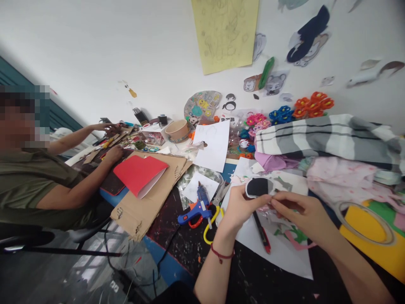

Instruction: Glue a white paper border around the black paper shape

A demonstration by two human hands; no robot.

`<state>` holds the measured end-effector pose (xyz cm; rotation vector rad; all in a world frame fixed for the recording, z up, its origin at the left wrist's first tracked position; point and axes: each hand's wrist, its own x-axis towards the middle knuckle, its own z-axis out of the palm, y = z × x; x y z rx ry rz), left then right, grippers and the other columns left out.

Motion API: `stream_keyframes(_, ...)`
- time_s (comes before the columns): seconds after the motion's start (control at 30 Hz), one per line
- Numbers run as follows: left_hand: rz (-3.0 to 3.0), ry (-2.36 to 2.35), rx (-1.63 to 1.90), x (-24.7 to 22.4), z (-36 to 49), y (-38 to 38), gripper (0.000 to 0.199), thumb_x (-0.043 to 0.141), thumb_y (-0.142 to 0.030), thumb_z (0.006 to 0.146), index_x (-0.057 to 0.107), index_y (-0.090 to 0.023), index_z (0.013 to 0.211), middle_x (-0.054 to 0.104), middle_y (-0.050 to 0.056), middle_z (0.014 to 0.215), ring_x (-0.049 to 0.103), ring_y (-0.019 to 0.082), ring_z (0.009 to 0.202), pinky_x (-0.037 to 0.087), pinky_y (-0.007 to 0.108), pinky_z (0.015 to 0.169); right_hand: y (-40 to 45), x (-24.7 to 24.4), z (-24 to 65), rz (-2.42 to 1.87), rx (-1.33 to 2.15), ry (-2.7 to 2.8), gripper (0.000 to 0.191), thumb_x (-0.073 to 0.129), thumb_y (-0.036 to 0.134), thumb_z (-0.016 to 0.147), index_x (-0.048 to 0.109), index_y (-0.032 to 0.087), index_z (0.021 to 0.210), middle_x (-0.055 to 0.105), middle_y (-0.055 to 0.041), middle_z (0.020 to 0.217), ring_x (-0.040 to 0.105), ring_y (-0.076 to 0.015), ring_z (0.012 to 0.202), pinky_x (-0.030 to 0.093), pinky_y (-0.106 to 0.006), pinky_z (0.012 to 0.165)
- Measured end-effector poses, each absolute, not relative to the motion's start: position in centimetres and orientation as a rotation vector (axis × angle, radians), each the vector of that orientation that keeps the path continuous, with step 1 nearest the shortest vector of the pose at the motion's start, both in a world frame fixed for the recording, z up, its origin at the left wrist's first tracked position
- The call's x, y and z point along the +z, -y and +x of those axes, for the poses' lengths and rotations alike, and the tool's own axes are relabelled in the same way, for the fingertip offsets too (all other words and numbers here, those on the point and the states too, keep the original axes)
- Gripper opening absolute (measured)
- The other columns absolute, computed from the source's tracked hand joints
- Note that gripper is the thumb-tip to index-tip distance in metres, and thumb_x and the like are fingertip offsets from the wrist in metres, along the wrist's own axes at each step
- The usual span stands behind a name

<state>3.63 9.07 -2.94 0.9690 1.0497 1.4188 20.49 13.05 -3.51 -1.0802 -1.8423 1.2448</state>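
Observation:
My left hand (238,207) is closed on a small black cutout with a white border (257,187), gripped at its lower edge. Beside it, my right hand (297,210) pinches with thumb and fingertips close to the left thumb; what lies between those fingertips is too small to make out. Under both hands lies white paper (284,253), bearing a black and red pen (262,233) and green and pink scraps (295,236). Left of my left wrist are a blue hot glue gun (199,209) and yellow-handled scissors (212,223).
Cardboard (148,211) carries a red folder (139,173). A tape roll (387,230) rests on yellow sheets (360,223) at right. Folded plaid cloth (332,137) and pipe-cleaner flowers (313,105) line the wall. Another person (41,181) works at left. A cord (167,249) crosses the table edge.

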Motion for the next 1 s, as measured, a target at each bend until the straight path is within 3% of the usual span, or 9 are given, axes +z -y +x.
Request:
stream_keyframes(0.4, 0.966, -1.067, 1.436, -2.8, 3.7, -9.0, 0.028, 0.085, -0.035, 0.068, 0.070, -0.012, 0.071, 0.063, 0.000, 0.068, 0.053, 0.012, 0.064, 0.042, 0.026, 0.065, -13.2, -3.7, 20.6, -1.070, 1.259, 1.856, 0.029, 0.068, 0.048, 0.081, 0.070, 0.020, 0.078, 0.070, -0.0043, 0.073, 0.062, -0.0178, 0.059, 0.053, -0.027, 0.056)
stream_keyframes(0.83, 0.931, -1.081, 1.460, -2.4, 3.7, -8.8, 0.024, 0.084, -0.032, 0.070, 0.075, -0.012, 0.080, 0.071, 0.003, 0.075, 0.058, 0.015, 0.070, 0.046, 0.028, 0.073, -12.7, -2.5, 20.2, -0.982, 1.276, 1.854, 0.023, 0.064, 0.040, 0.087, 0.070, 0.019, 0.082, 0.070, -0.0040, 0.077, 0.061, -0.0156, 0.061, 0.052, -0.028, 0.060)
stream_keyframes(1.0, 0.958, -1.121, 1.483, -2.3, 3.7, -8.8, 0.025, 0.081, -0.036, 0.074, 0.071, -0.013, 0.071, 0.064, -0.001, 0.066, 0.051, 0.011, 0.063, 0.042, 0.025, 0.066, -12.5, -2.1, 20.2, -0.947, 1.318, 1.812, 0.020, 0.063, 0.036, 0.088, 0.069, 0.019, 0.080, 0.067, -0.0027, 0.076, 0.061, -0.0148, 0.061, 0.051, -0.027, 0.060)
